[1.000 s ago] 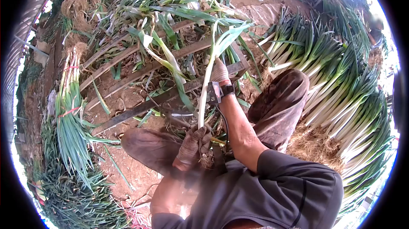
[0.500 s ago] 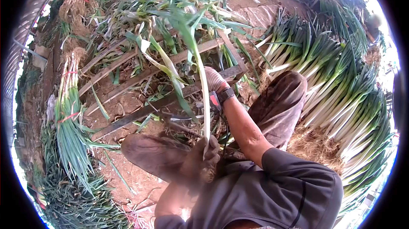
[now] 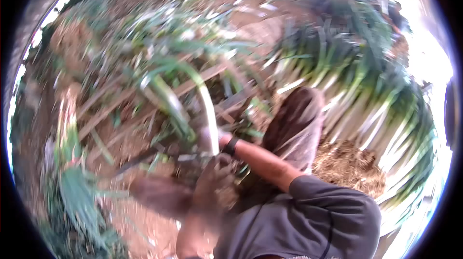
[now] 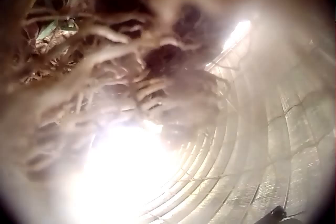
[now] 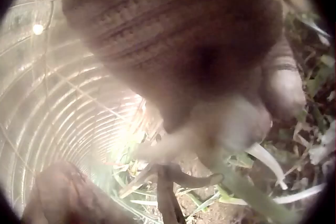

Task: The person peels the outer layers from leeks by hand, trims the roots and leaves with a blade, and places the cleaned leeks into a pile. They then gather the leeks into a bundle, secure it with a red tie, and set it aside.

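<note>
A long leek (image 3: 210,109) stands up from my gloved left hand (image 3: 215,174), which grips it low near the root end. Its white stalk bends over to the left at the green top. My gloved right hand (image 3: 209,139) is behind the lower stalk, partly hidden by it. The right wrist view shows this hand's striped glove, with curled fingers holding a blurred pale strip that runs into a green leaf (image 5: 252,192). Pale, tangled roots (image 4: 105,50) fill the upper left of the left wrist view; the left hand's fingers are not distinct there.
A long row of leeks (image 3: 357,90) lies along the right, roots (image 3: 347,167) toward me. A tied bundle (image 3: 79,191) lies at the left. In front, a wooden frame (image 3: 193,83) lies among loose leaves (image 3: 159,32). My bent knees flank the work.
My right hand left the leek's leafy top and came down toward the left hand. The leek's top now bends left. The whole head view has shifted and blurred.
</note>
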Demonstrator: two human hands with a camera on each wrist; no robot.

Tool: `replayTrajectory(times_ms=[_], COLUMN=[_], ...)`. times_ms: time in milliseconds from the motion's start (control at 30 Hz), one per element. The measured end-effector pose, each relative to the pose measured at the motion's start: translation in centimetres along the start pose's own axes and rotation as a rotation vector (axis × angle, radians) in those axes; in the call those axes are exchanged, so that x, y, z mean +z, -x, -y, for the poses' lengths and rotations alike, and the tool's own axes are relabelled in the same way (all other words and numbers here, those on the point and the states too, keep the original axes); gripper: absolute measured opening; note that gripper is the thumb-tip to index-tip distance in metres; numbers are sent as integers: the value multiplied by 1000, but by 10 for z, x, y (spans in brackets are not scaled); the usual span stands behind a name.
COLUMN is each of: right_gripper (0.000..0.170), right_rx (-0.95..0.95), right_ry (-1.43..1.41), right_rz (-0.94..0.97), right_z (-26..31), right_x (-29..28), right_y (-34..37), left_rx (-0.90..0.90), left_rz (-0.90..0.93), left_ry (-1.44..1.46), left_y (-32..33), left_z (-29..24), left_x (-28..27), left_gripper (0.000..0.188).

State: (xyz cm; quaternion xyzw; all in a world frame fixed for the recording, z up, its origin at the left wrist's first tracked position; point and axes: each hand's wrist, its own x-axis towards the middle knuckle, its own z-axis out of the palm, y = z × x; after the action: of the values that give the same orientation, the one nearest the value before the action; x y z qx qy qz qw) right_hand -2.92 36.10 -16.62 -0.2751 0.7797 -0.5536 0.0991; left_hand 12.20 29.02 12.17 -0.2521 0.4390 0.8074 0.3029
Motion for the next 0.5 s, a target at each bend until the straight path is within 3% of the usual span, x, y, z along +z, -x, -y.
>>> replayTrajectory(times_ms=[67, 100, 133, 200, 233, 300, 333, 367, 433, 467, 500], right_gripper=[32, 36, 39, 48, 55, 55, 50, 43, 38, 36, 32], right_rx=[302, 431, 406, 385, 393, 487, 568, 495, 436, 398, 487], right_ry=[485, 483, 493, 199, -105, -576, -661, -396, -447, -378, -198], right_rz=[91, 44, -105, -228, -210, 66, 54, 141, -194, -229, -248], right_z=[75, 99, 97, 123, 153, 138, 174, 210, 210, 230, 249], right_x=[-58, -82, -103, -131, -142, -125, -140, -133, -124, -136, -155], right_y=[2, 4, 11, 27, 36, 45, 50, 57, 58, 57, 58], left_rx=[30, 27, 25, -61, -4, 59, 67, 75, 141, 251, 363], left_rz=[168, 184, 200, 250, 252, 261, 268, 274, 301, 353, 408], left_ry=[77, 96, 114, 163, 47, -123, -176, -229, -279, -496, -711], left_y=[-9, -17, -22, -33, -35, -37, -36, -36, -29, -38, -58], left_z=[3, 7, 9, 8, 9, 8, 7, 5, 10, 13, 17], left_x=[-19, -26, -32, -38, -33, -20, -14, -7, 12, 8, -6], left_gripper=[41, 41, 40, 43, 43, 45, 45, 46, 45, 42, 38])
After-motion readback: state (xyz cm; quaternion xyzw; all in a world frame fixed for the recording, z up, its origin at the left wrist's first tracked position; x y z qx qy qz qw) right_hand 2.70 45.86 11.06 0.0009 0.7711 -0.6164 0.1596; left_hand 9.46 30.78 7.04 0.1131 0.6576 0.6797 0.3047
